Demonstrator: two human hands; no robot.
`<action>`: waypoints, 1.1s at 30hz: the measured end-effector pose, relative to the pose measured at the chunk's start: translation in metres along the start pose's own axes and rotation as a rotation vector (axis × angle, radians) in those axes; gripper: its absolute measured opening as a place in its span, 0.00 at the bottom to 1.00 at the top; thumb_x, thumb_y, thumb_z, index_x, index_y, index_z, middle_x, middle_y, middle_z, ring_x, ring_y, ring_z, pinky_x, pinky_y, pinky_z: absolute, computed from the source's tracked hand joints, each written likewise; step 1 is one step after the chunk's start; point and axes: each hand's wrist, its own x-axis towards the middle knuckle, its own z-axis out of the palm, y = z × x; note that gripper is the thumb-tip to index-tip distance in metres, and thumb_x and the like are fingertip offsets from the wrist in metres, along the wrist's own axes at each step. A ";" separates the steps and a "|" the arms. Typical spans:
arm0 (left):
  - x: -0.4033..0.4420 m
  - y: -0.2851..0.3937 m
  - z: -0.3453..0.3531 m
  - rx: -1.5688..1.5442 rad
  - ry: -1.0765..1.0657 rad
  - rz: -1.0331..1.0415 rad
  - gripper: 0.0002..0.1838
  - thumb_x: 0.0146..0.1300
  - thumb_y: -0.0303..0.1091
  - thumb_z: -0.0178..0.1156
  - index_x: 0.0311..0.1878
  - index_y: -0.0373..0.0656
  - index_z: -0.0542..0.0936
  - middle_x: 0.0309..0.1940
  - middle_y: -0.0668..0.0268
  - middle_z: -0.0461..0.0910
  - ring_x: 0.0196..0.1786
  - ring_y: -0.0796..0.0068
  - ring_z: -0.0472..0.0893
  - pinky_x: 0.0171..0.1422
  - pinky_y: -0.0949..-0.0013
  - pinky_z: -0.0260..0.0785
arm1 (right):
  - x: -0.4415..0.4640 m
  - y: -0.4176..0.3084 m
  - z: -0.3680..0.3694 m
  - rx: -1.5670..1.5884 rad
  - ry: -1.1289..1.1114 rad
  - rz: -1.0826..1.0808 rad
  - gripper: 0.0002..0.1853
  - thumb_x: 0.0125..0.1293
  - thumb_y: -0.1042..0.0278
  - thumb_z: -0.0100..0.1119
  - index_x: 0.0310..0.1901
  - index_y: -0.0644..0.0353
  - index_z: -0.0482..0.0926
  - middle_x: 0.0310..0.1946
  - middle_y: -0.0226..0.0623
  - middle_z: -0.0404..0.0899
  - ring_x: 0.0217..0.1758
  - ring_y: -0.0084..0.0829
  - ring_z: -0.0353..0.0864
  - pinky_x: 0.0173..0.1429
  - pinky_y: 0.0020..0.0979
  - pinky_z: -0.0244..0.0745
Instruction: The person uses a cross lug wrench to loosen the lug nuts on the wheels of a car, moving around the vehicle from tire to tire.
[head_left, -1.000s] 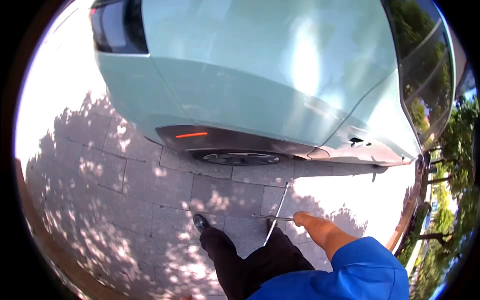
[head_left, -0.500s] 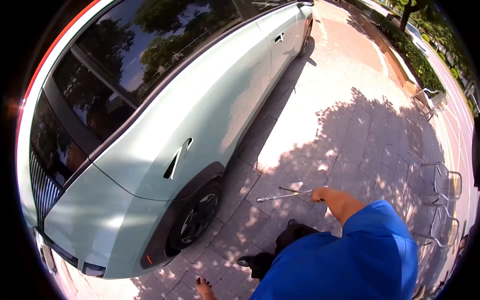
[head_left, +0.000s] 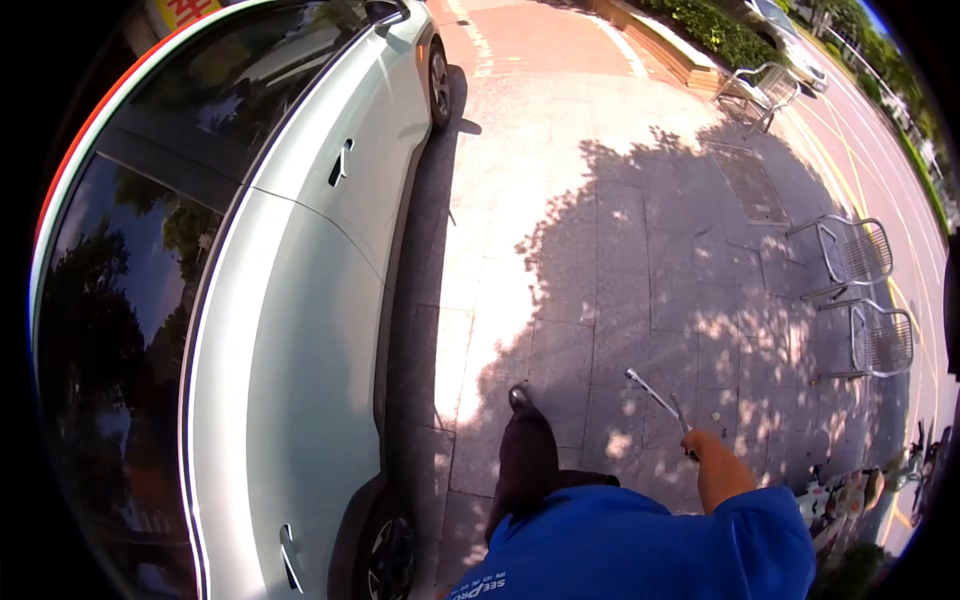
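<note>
My right hand (head_left: 696, 443) is closed around a metal cross-shaped wrench (head_left: 655, 393), holding it out to the right of my body above the paving. One long arm of the tool points up and left, with a socket at its tip, and a shorter arm shows beside my fingers. My left hand is out of view. On the left stands a pale green car (head_left: 290, 290), with its rear wheel (head_left: 388, 548) near the bottom edge.
Grey paving (head_left: 620, 260) lies ahead, part sun and part shade. Metal chairs (head_left: 855, 252) stand on the right, another (head_left: 760, 92) farther off by a planter (head_left: 665, 45). Parked scooters or bikes (head_left: 845, 500) show at the lower right, a road beyond.
The view has swung from the car's rear side to along its length, with more paving and chairs showing. The wrench stays in my right hand; my left hand has gone out of view.
</note>
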 end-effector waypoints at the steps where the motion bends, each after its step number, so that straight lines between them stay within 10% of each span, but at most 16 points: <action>1: 0.004 0.044 -0.010 0.046 0.015 0.003 0.21 0.68 0.49 0.58 0.50 0.38 0.79 0.33 0.55 0.81 0.28 0.57 0.81 0.28 0.54 0.75 | 0.014 0.022 0.001 0.285 -0.065 0.215 0.15 0.65 0.62 0.56 0.30 0.67 0.83 0.24 0.46 0.81 0.26 0.40 0.82 0.29 0.45 0.75; 4: 0.018 0.227 -0.035 0.177 0.192 0.143 0.22 0.68 0.51 0.58 0.47 0.38 0.80 0.32 0.53 0.81 0.28 0.54 0.81 0.30 0.52 0.76 | -0.022 0.060 -0.050 0.494 -0.232 0.234 0.16 0.70 0.59 0.56 0.31 0.65 0.79 0.20 0.43 0.76 0.20 0.40 0.75 0.26 0.44 0.73; 8: -0.038 0.579 -0.009 0.437 0.567 0.753 0.26 0.61 0.46 0.63 0.49 0.28 0.80 0.45 0.44 0.83 0.49 0.47 0.83 0.57 0.57 0.75 | -0.036 0.065 -0.076 1.052 -0.288 0.420 0.17 0.71 0.59 0.54 0.28 0.62 0.75 0.17 0.41 0.72 0.17 0.39 0.72 0.23 0.43 0.70; 15: -0.289 1.000 0.261 0.254 0.241 1.647 0.23 0.64 0.39 0.63 0.58 0.35 0.77 0.43 0.49 0.84 0.46 0.56 0.84 0.53 0.63 0.75 | -0.008 -0.107 -0.212 1.337 -0.163 0.215 0.16 0.71 0.59 0.54 0.28 0.61 0.75 0.17 0.40 0.71 0.17 0.38 0.71 0.22 0.42 0.69; 21: -0.312 1.092 0.425 0.846 -0.140 1.421 0.28 0.62 0.48 0.64 0.61 0.41 0.77 0.51 0.50 0.82 0.56 0.55 0.81 0.62 0.60 0.71 | 0.047 -0.210 -0.371 1.434 -0.200 0.117 0.16 0.71 0.59 0.53 0.28 0.61 0.74 0.16 0.40 0.70 0.16 0.38 0.70 0.22 0.42 0.68; 27: -0.215 1.131 0.383 0.946 0.136 0.853 0.30 0.62 0.59 0.59 0.42 0.34 0.85 0.45 0.46 0.83 0.51 0.50 0.82 0.58 0.55 0.73 | 0.091 -0.268 -0.544 1.389 -0.215 0.098 0.16 0.71 0.60 0.53 0.28 0.60 0.74 0.16 0.40 0.69 0.16 0.38 0.69 0.21 0.41 0.67; 33: -0.188 1.247 0.370 0.860 0.209 0.496 0.31 0.65 0.59 0.54 0.46 0.35 0.84 0.45 0.49 0.84 0.50 0.52 0.83 0.57 0.56 0.73 | 0.184 -0.378 -0.759 1.241 -0.202 0.083 0.16 0.72 0.60 0.53 0.27 0.59 0.73 0.15 0.39 0.69 0.15 0.37 0.68 0.20 0.41 0.66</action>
